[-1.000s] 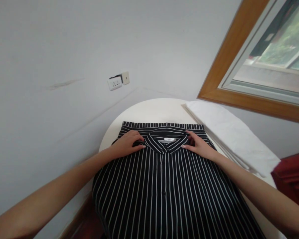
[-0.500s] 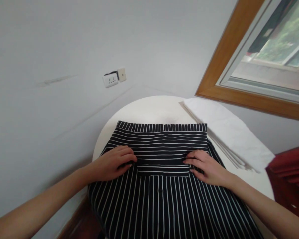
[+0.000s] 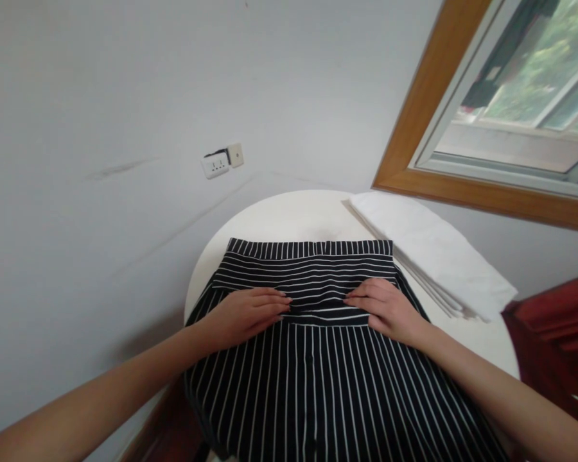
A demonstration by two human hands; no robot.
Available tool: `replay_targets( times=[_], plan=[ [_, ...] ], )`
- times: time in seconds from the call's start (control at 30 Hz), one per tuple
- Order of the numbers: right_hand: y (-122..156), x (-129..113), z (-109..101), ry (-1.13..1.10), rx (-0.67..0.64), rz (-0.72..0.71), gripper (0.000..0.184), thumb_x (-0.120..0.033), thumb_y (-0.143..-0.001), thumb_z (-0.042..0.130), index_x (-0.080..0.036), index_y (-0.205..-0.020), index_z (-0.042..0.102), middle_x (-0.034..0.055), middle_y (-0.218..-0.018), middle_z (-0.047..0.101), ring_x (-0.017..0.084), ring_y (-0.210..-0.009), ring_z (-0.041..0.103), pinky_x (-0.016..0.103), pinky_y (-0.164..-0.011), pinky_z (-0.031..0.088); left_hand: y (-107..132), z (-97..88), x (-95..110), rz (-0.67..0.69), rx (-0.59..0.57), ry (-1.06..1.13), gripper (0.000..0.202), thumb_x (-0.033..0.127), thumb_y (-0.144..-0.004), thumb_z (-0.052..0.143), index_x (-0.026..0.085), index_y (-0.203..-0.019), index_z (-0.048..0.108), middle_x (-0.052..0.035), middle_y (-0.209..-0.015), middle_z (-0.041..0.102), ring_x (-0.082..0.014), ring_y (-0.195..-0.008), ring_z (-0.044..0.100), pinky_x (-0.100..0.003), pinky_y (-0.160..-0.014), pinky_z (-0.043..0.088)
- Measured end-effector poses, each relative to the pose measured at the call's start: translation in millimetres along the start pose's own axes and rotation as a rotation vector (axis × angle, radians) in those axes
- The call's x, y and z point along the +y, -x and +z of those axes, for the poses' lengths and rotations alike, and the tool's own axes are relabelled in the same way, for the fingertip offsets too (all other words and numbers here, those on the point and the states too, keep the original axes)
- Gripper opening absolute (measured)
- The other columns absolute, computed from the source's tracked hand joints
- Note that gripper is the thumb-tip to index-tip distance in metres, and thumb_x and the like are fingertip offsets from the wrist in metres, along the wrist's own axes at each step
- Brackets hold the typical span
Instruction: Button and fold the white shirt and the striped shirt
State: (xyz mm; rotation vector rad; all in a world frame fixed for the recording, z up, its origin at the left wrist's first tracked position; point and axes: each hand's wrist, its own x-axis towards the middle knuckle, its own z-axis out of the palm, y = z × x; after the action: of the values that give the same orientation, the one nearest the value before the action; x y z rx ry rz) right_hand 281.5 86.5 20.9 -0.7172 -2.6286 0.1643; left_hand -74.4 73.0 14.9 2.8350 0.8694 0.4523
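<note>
A black skirt (image 3: 337, 378) with thin white stripes and a wide waistband (image 3: 313, 263) is spread over a round white table (image 3: 279, 215), its lower part running towards me out of view. My left hand (image 3: 248, 314) lies on the left side of the band, fingers stretched out and close together on the cloth. On the right side, my right hand (image 3: 388, 311) rests with slightly bent fingers on the same band. Between the fingertips the fabric is lightly rippled. Neither thumb shows clearly gripping the cloth.
A folded white cloth (image 3: 428, 250) lies at the table's right rear edge. Behind stands a pale wall with a socket (image 3: 216, 165). A wood-framed window (image 3: 462, 183) is at upper right, and red fabric (image 3: 559, 321) hangs or lies beyond the table's right side.
Both hands have moved inwards over the waistband, my left one to the right and my right one slightly left. The band's lower fold has shifted and rippled. The view has tilted a little.
</note>
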Motion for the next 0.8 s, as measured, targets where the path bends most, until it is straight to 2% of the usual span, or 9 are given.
replay_targets(
  times=[0.07, 0.13, 0.2, 0.3, 0.4, 0.53, 0.6, 0.7, 0.8],
  plan=[
    [3.6, -6.5, -4.7, -0.047, -0.092, -0.022, 0.035, -0.028, -0.089, 0.050, -0.024, -0.123, 0.059, 0.0061, -0.117, 0.063, 0.022, -0.107, 0.055, 0.042, -0.094, 0.042, 4.3, -5.5, 10.5, -0.012, 0.011, 0.000, 0.029, 0.028, -0.094, 0.045, 0.028, -0.119, 0.059, 0.0000, -0.123, 0.064, -0.0169, -0.120, 0.053, -0.038, -0.105, 0.043],
    [4.2, -10.9, -10.9, -0.088, -0.188, -0.034, 0.040, -0.040, -0.085, 0.059, -0.025, -0.122, 0.061, 0.0063, -0.118, 0.062, 0.023, -0.109, 0.054, 0.042, -0.093, 0.043, 5.3, -10.2, 17.6, 0.023, -0.035, -0.012, 0.025, 0.033, -0.092, 0.050, 0.027, -0.112, 0.063, -0.0005, -0.124, 0.063, -0.0196, -0.124, 0.049, -0.044, -0.111, 0.034],
    [-2.3, -10.5, -17.6, -0.120, -0.209, -0.015, 0.039, -0.046, -0.083, 0.061, -0.027, -0.117, 0.064, 0.0047, -0.117, 0.063, 0.022, -0.109, 0.055, 0.042, -0.095, 0.043, 0.5, -13.2, 16.5, 0.043, -0.072, -0.031, 0.024, 0.037, -0.091, 0.051, 0.029, -0.110, 0.064, 0.0005, -0.127, 0.060, -0.0211, -0.130, 0.043, -0.049, -0.116, 0.023],
    [-28.3, 2.0, -19.7, -0.097, -0.094, 0.087, 0.028, -0.037, -0.093, 0.048, -0.029, -0.114, 0.065, 0.0019, -0.113, 0.066, 0.019, -0.111, 0.056, 0.041, -0.100, 0.041, -18.3, -15.5, -7.1, -0.046, -0.002, -0.074, 0.031, 0.036, -0.094, 0.045, 0.031, -0.122, 0.059, 0.0014, -0.136, 0.054, -0.0193, -0.134, 0.037, -0.048, -0.115, 0.021],
    [-61.0, 25.7, -2.6, 0.065, 0.002, 0.220, 0.035, -0.034, -0.096, 0.041, -0.026, -0.125, 0.059, 0.0048, -0.125, 0.062, 0.021, -0.123, 0.049, 0.045, -0.108, 0.034, -41.2, -14.5, -50.3, -0.139, 0.070, -0.152, 0.037, 0.037, -0.096, 0.038, 0.028, -0.129, 0.054, -0.0024, -0.140, 0.050, -0.0203, -0.134, 0.036, -0.047, -0.113, 0.024],
    [-76.3, 58.4, 33.5, 0.251, -0.072, 0.448, 0.054, -0.050, -0.094, 0.040, -0.027, -0.142, 0.040, 0.0075, -0.150, 0.035, 0.032, -0.140, 0.026, 0.059, -0.110, 0.022, -46.3, -4.3, -101.6, -0.171, -0.063, -0.211, 0.043, 0.042, -0.097, 0.032, 0.027, -0.133, 0.050, -0.0048, -0.143, 0.046, -0.0215, -0.134, 0.037, -0.044, -0.111, 0.026],
    [-68.2, 70.5, 45.7, 0.250, -0.106, 0.516, 0.061, -0.058, -0.093, 0.033, -0.027, -0.145, 0.035, 0.0071, -0.153, 0.029, 0.031, -0.141, 0.023, 0.060, -0.110, 0.022, -36.2, 2.8, -113.5, -0.242, -0.089, -0.225, 0.049, 0.046, -0.097, 0.030, 0.026, -0.139, 0.043, -0.0065, -0.148, 0.039, -0.0227, -0.137, 0.033, -0.045, -0.112, 0.024],
    [-48.8, 83.3, 52.3, 0.292, -0.079, 0.576, 0.062, -0.060, -0.093, 0.027, -0.026, -0.144, 0.036, 0.0057, -0.153, 0.029, 0.027, -0.141, 0.024, 0.054, -0.113, 0.020, -20.8, 11.1, -116.9, -0.341, -0.073, -0.251, 0.054, 0.051, -0.096, 0.027, 0.027, -0.143, 0.036, -0.0069, -0.152, 0.030, -0.0235, -0.140, 0.028, -0.046, -0.113, 0.020],
    [-33.7, 93.4, 51.1, 0.362, -0.015, 0.656, 0.060, -0.059, -0.094, 0.027, -0.026, -0.142, 0.039, 0.0069, -0.150, 0.035, 0.028, -0.139, 0.029, 0.055, -0.113, 0.019, -15.4, 15.1, -116.5, -0.413, -0.032, -0.261, 0.056, 0.054, -0.094, 0.028, 0.028, -0.142, 0.038, -0.0057, -0.151, 0.033, -0.0234, -0.139, 0.028, -0.046, -0.113, 0.020]
  ],
)
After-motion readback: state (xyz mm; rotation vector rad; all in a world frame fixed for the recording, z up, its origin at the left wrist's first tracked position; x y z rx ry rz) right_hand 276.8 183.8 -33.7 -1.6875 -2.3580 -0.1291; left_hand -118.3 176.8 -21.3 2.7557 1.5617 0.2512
